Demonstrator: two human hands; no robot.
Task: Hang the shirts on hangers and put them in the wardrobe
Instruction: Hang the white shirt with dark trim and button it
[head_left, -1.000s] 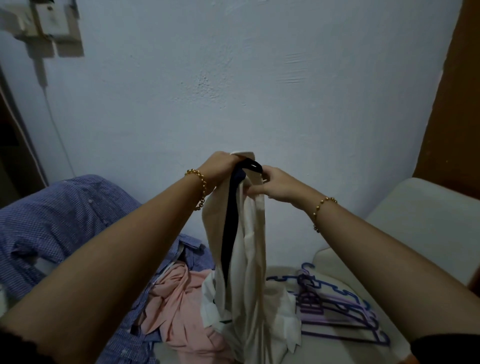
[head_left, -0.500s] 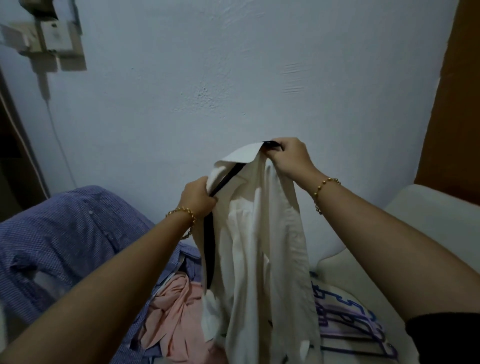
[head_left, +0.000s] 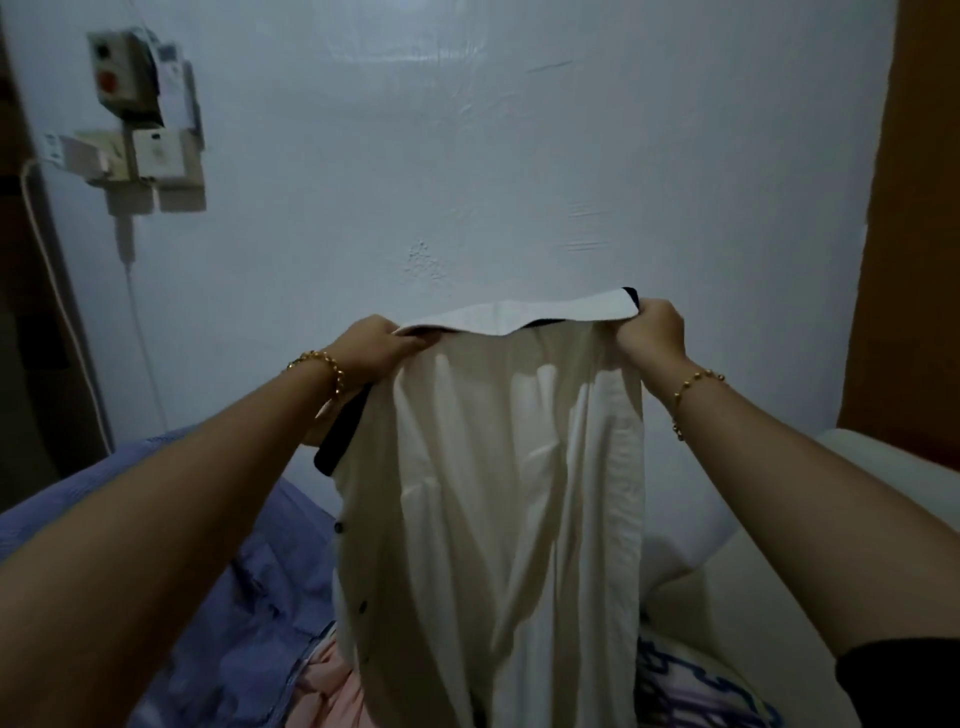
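Note:
A cream white shirt (head_left: 498, 493) with dark trim and small dark buttons hangs spread out in front of me. My left hand (head_left: 371, 348) grips its top edge at the left end of the collar. My right hand (head_left: 652, 332) grips the top edge at the right end, a little higher. The shirt falls straight down and hides much of what lies below it. Purple and blue hangers (head_left: 696, 691) lie in a stack at the lower right, partly hidden by the shirt.
A blue checked shirt (head_left: 218, 597) and a pink garment (head_left: 332, 691) lie in a heap at the lower left. A white cushion or chair edge (head_left: 841, 483) is at the right. A brown panel (head_left: 914, 208) stands at the far right. Wall boxes with a cable (head_left: 140, 135) hang upper left.
My hands have moved apart and upward, so the bunched shirt is now stretched wide by its collar. The view has tilted upward, showing more wall.

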